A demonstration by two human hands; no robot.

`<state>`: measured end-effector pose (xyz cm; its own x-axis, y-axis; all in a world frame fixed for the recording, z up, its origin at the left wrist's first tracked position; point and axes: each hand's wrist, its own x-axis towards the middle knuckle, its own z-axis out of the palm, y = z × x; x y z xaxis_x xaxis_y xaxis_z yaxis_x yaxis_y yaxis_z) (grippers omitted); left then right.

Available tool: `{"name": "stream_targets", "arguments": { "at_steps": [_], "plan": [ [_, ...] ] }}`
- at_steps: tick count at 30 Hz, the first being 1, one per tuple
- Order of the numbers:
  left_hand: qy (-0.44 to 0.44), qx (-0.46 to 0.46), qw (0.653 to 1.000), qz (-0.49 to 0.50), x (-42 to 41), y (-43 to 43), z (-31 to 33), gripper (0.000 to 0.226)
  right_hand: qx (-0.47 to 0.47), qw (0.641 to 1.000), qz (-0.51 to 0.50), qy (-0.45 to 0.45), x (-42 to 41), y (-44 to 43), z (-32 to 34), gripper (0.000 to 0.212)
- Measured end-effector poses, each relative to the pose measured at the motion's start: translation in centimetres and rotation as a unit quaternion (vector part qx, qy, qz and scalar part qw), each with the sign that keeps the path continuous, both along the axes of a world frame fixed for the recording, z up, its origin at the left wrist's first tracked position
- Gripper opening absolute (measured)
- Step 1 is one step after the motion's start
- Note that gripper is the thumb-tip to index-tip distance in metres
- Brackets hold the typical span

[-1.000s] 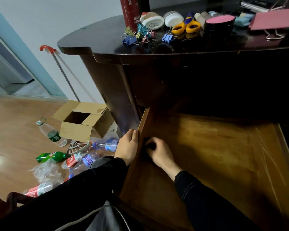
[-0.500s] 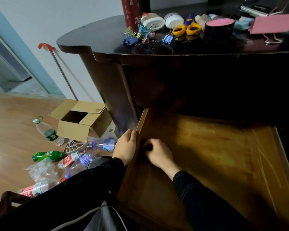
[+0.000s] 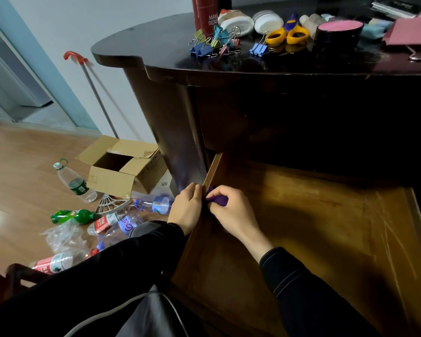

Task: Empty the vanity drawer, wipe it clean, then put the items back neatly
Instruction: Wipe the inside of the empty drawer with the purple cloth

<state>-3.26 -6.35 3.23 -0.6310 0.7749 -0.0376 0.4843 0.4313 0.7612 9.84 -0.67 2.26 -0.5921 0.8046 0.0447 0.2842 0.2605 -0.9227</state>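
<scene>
At the left wall of the pulled-out drawer (image 3: pixel 301 227), a person's right hand (image 3: pixel 231 212) pinches a bunched purple cloth (image 3: pixel 218 199) against the inner face of the wood, while the left hand (image 3: pixel 186 206) grips the same wall from outside, fingers curled at its top edge. The emptying looks done: the drawer's wooden floor shows nothing on it, and binder clips (image 3: pixel 214 43), yellow-handled scissors (image 3: pixel 288 35), white jars (image 3: pixel 267 20) and a red can (image 3: pixel 204 13) stand on the dark vanity top (image 3: pixel 156 52) above. Wiping appears to be the step in hand; putting the items back neatly is not yet begun. Legible writing is scant: white letters on the red can read "MAK" over "SENS", both cut off at the side, and the labels on the plastic bottles (image 3: pixel 77 184) lying on the floor are too warped to read
</scene>
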Motion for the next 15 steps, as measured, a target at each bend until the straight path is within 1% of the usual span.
{"name": "stream_targets", "arguments": {
  "at_steps": [1,3,5,7,9,11,13,14,15],
  "plan": [
    [-0.004,-0.004,1.000,0.000,0.0,0.0,0.0,0.030,0.001,1.000,0.000,0.011,0.0,-0.1,-0.1,0.018],
    [-0.003,-0.009,1.000,0.001,0.1,-0.1,0.0,0.030,-0.019,1.000,0.014,0.004,0.3,-0.2,-0.5,0.015],
    [-0.013,-0.016,1.000,0.000,0.2,-0.3,0.4,0.031,-0.046,0.997,0.046,-0.030,0.6,-0.1,-0.9,0.014],
    [-0.036,-0.029,0.999,-0.015,0.4,-0.6,0.8,0.031,-0.049,0.995,0.063,-0.052,0.8,0.0,-0.8,0.015],
    [-0.056,-0.032,0.997,-0.030,0.6,-1.5,1.0,0.032,-0.046,0.998,0.043,-0.026,0.7,0.0,-0.5,0.017],
    [-0.059,-0.037,0.997,-0.039,0.8,-3.1,0.8,0.036,-0.038,0.999,0.010,0.021,0.6,-0.1,-0.1,0.028],
    [-0.058,-0.040,0.996,-0.050,0.7,-4.7,0.4,0.040,-0.051,0.997,-0.012,0.065,0.5,-0.1,0.0,0.041],
    [-0.068,-0.043,0.995,-0.051,0.6,-5.2,0.3,0.041,-0.069,0.995,-0.014,0.072,0.5,-0.2,-0.3,0.044],
    [-0.077,-0.044,0.995,-0.051,0.6,-5.5,0.4,0.040,-0.082,0.995,-0.009,0.061,0.6,-0.4,-0.7,0.044]
  ]
}}
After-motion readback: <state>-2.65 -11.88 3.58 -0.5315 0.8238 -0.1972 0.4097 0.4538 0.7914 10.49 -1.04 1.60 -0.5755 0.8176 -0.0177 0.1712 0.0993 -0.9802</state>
